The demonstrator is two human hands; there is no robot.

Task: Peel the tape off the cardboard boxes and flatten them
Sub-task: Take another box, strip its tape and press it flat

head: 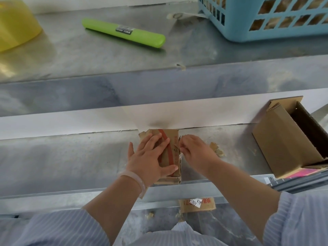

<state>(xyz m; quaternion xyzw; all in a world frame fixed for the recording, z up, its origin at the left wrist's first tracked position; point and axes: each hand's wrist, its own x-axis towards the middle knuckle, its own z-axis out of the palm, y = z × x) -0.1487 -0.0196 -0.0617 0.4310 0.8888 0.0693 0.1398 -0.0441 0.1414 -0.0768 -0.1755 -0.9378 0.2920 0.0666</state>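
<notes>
A small brown cardboard box (171, 137) with red printing lies on the metal counter (71, 157), close to its front edge. My left hand (150, 157) lies flat on top of the box with fingers spread, pressing it down. At the box's right edge, my right hand (197, 151) has its fingertips pinched together on what looks like a strip of tape; the tape itself is hard to make out. A larger open cardboard box (284, 139) stands at the right end of the counter.
Torn scraps (217, 150) lie to the right of the small box. A piece of cardboard with a white label (197, 204) lies on the floor below. On the raised shelf behind lie a green case (124, 32), a blue basket (266, 18) and a yellow container (14, 23).
</notes>
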